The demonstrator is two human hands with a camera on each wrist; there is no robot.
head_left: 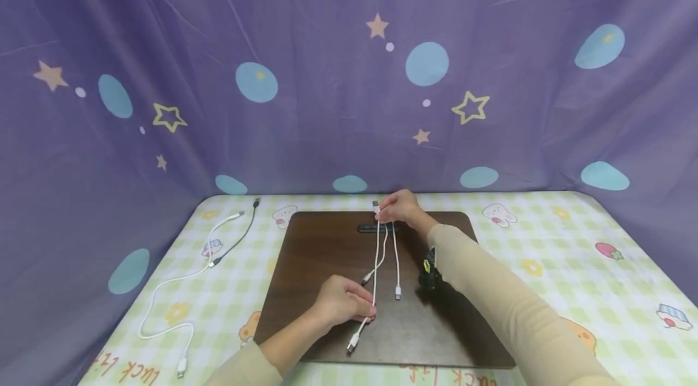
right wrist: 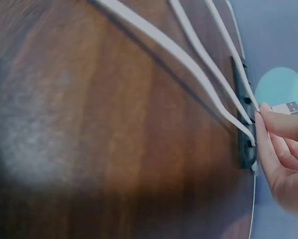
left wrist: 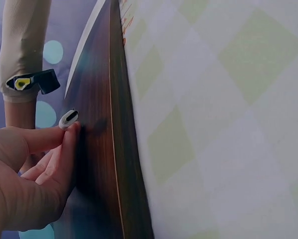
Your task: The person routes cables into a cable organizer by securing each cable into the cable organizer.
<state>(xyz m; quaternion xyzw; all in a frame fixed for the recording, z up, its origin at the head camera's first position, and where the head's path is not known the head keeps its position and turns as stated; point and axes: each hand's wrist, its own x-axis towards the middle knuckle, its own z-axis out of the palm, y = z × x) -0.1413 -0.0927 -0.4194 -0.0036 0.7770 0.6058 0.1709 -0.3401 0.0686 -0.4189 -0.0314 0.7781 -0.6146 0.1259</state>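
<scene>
Between my two hands a white USB cable is stretched lengthwise over the brown board. My left hand pinches it near the front, just behind its small connector. At the back, my right hand pinches it by the USB plug, whose metal end sticks out past the fingertips. Under that hand, a black cable clip sits along the board's far edge. Two other white cables, a left one and a right one, run from the clip toward me; the right wrist view shows them in its slots.
On the left of the checked tablecloth lie a long white cable and a short black cable, touching near the middle. A purple curtain hangs behind the table. A dark wrist camera hangs below my right sleeve.
</scene>
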